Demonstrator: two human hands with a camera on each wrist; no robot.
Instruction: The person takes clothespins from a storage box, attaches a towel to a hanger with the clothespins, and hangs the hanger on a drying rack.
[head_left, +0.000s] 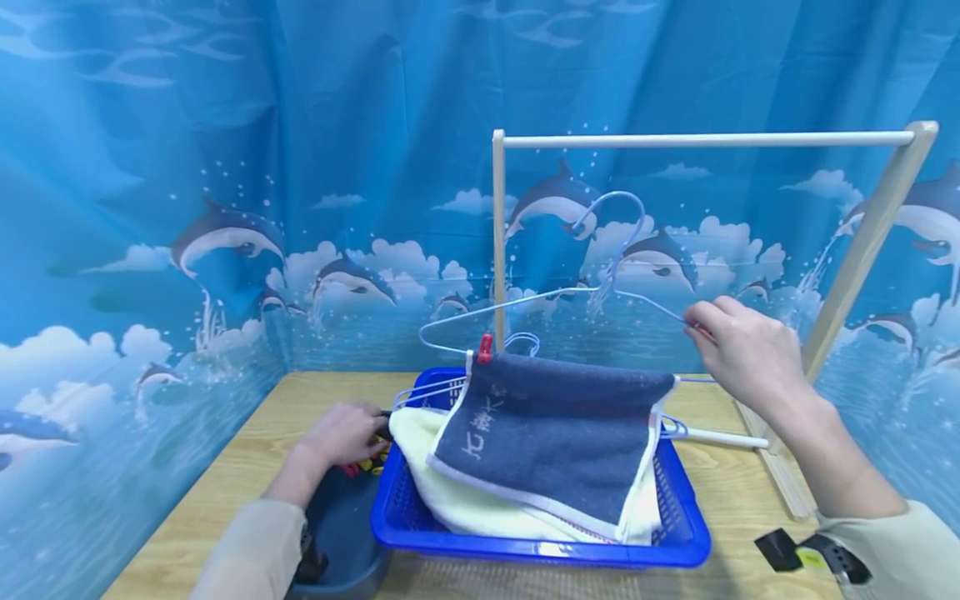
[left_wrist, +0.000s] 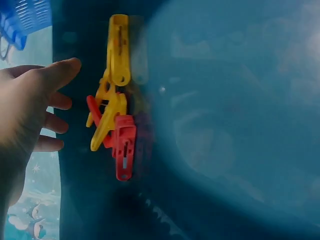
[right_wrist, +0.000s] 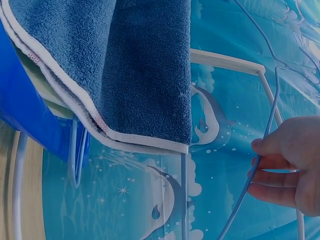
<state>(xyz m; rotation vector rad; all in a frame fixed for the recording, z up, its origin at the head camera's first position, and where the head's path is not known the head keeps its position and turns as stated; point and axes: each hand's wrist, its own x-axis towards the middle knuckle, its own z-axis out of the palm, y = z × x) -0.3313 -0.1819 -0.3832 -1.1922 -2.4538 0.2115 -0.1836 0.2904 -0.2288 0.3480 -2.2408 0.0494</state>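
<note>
Presently | blue basket [head_left: 553, 549]: pale towel [head_left: 429, 462] | dark tub [head_left: 341, 521]: clothespins [left_wrist: 119, 107] | left grip [head_left: 347, 433]: spread | right grip [head_left: 746, 350]: pinching hanger [head_left: 607, 282]

A blue curtain [head_left: 375, 125] printed with leaping dolphins [head_left: 225, 232] and white clouds [head_left: 56, 367] hangs in soft folds behind the surface [head_left: 300, 392] and along its left side. The surface shows pale wood grain.
</note>
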